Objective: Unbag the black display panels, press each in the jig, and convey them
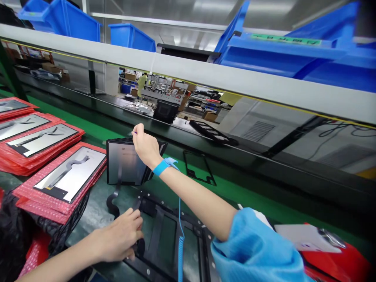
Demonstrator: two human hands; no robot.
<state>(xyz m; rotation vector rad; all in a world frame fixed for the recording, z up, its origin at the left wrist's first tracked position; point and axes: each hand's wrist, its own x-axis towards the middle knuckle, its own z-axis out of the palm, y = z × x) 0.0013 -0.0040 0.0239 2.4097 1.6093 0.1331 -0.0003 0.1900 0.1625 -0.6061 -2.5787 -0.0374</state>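
Note:
My right hand (145,145) is raised at the top of a row of display panels (120,162) standing on edge, its fingers pinched together. A tiny purple spot shows at the fingertips, too small to name. A blue wrist strap (161,166) with a coiled cord (181,254) circles that wrist. My left hand (120,237) is lower, with curled fingers, over the left side of a black fixture frame (160,231). Something dark shows beneath its fingers, and I cannot make out what they hold. A dark ribbon cable (112,203) hangs from the front panel to the bench.
Display panels on red bubble-wrap sleeves (63,176) lie stacked at left. A thin black frame (199,168) lies on the green mat behind my right forearm. A clipboard (308,237) rests at right. Blue bins (279,51) stand on the shelf (188,66) overhead.

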